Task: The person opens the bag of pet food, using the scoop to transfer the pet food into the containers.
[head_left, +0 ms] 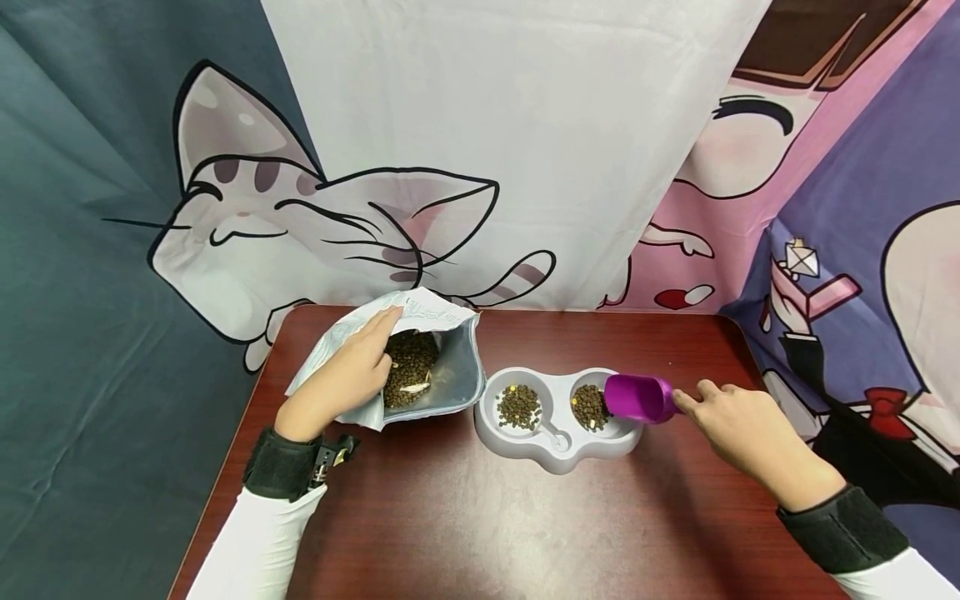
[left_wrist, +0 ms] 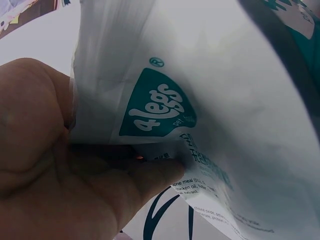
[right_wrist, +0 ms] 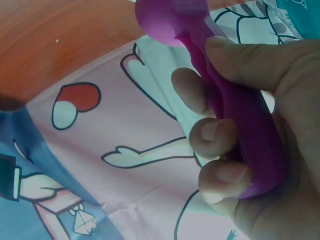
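Note:
My left hand (head_left: pixel 352 367) grips the rim of an opened pet food bag (left_wrist: pixel 225 100), thumb and fingers on either side of its wall in the left wrist view. Brown kibble (head_left: pixel 408 371) lies inside the bag, with a pale piece on top. In the right wrist view, my right hand (right_wrist: pixel 280 75) has its fingers wrapped round the handle of a purple scoop (head_left: pixel 637 398). The scoop's mouth overlaps the right bowl of a pale grey double feeder (head_left: pixel 558 462) in the head view. Small heaps of kibble lie in the left bowl (head_left: pixel 519 406) and the right one.
The feeder stands on a reddish-brown wooden table (head_left: pixel 480 533), just right of the bag. Behind the table hangs a printed cloth (head_left: pixel 525 125) with a cartoon cat and figures, reaching down to its back edge. A dark cuff (head_left: pixel 843 529) goes round each wrist.

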Demonstrator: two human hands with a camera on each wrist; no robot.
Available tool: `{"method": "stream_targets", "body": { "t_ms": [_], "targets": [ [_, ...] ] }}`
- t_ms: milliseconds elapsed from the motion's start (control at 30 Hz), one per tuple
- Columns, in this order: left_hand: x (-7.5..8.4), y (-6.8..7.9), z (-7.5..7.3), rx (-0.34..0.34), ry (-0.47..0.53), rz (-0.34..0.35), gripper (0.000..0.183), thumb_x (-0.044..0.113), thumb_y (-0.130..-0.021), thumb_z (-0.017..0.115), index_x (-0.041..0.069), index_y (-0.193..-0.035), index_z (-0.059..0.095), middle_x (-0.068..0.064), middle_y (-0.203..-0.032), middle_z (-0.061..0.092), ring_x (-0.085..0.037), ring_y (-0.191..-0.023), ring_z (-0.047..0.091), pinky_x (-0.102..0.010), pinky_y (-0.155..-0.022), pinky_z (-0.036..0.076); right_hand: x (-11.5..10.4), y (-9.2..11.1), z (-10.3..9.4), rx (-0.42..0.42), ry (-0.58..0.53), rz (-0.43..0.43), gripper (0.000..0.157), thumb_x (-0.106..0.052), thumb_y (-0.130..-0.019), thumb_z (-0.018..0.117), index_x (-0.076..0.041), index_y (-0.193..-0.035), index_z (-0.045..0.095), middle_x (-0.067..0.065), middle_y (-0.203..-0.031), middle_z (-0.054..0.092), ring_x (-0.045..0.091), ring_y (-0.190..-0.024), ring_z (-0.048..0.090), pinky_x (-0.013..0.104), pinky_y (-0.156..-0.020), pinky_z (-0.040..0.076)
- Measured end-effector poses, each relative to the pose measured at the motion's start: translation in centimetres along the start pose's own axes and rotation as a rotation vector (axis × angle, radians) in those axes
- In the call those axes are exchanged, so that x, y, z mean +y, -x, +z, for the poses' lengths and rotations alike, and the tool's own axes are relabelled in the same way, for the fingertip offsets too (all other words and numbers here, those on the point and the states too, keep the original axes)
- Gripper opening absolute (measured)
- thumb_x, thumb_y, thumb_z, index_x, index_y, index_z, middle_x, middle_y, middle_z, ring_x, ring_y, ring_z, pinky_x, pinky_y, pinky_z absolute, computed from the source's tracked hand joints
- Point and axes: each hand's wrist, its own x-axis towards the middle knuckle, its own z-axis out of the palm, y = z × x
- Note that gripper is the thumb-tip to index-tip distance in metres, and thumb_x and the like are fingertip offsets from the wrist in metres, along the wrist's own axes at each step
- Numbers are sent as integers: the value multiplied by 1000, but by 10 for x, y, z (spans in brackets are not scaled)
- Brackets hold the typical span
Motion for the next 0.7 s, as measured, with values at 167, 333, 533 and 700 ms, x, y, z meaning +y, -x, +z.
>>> {"method": "stream_targets", "body": {
  "t_ms": [167, 333, 533, 700],
  "targets": [
    [0, 0, 0, -3, 1, -5, 65, -7, -94, 40, -12, -157, 26, -34, -162, 29, -46, -153, 27, -60, -124, 24, 2, 3, 2, 38, -17, 60, 27, -3, -84, 72, -7, -110, 69, 14, -76, 55, 30, -49, 52, 44, -36, 41],
    [-1, -1, 1, -8, 5, -12, 65, -6, -94, 39, -12, -157, 26, -34, -162, 29, -45, -153, 27, -60, -124, 23, 5, 12, 15, 108, -70, 138, 33, -5, -83, 72, -2, -115, 64, 12, -73, 47, 26, -43, 44, 46, -34, 37],
    [-1, 0, 1, -5, 5, -10, 66, -6, -94, 40, -12, -158, 25, -34, -162, 29, -45, -153, 27, -59, -125, 23, 7, 26, 30, 121, -105, 214, 42, -7, -81, 74, 0, -120, 60, 13, -72, 47, 24, -40, 41, 47, -33, 38],
    [0, 1, 0, 0, 2, -9, 65, -7, -94, 41, -11, -157, 27, -34, -162, 30, -45, -153, 28, -59, -124, 24, 8, 38, 45, 185, -135, 269, 30, -20, -100, 63, 3, -118, 57, 17, -72, 49, 26, -39, 42, 49, -31, 37]
  ]
}}
